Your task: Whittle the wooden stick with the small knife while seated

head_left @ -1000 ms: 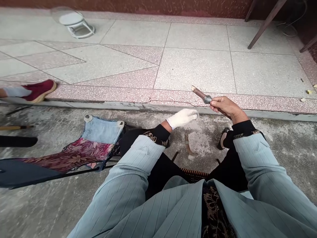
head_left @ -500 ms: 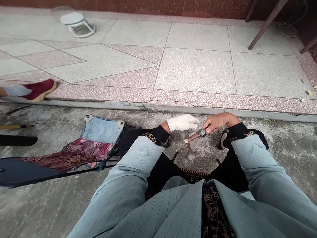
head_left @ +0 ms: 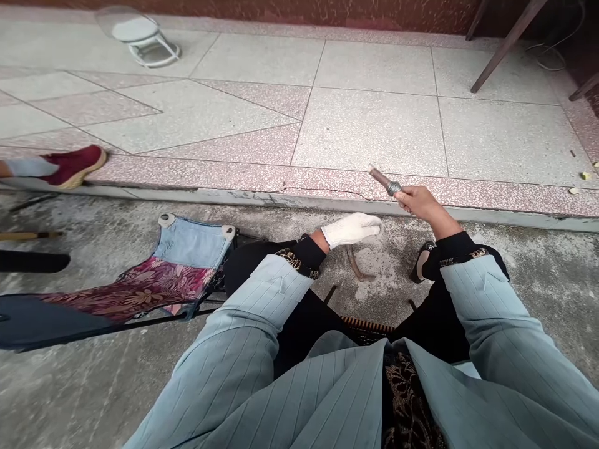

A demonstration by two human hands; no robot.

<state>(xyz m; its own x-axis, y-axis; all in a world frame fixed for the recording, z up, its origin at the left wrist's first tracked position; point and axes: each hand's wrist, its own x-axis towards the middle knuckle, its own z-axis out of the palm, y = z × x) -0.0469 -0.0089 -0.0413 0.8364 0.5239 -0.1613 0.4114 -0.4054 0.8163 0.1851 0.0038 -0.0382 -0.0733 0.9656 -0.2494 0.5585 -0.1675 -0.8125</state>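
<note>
My right hand [head_left: 416,202], bare, is closed round the near end of a wire-bound wooden stick [head_left: 380,178]. It points up and to the left, its pale tip over the pink edge of the step. Grey wire is coiled round it just beyond my fingers. My left hand [head_left: 352,229], in a white knit glove, hovers lower down with its fingers curled shut. From beneath the glove a curved brown stick [head_left: 355,265] hangs down and bends right. The glove hides its upper end and the grip on it.
A low tiled step [head_left: 346,194] runs across in front. To the left stands a folding chair [head_left: 140,290] of denim and floral cloth. Another person's red shoe [head_left: 77,165] rests on the step. A white stool [head_left: 150,43] stands further back, and wooden legs [head_left: 508,47] at the far right.
My right hand has lifted the wire-bound stick up, away from the left hand, and swung its tip upward. The left hand has shifted slightly, and the curved stick's lower end has risen a little.
</note>
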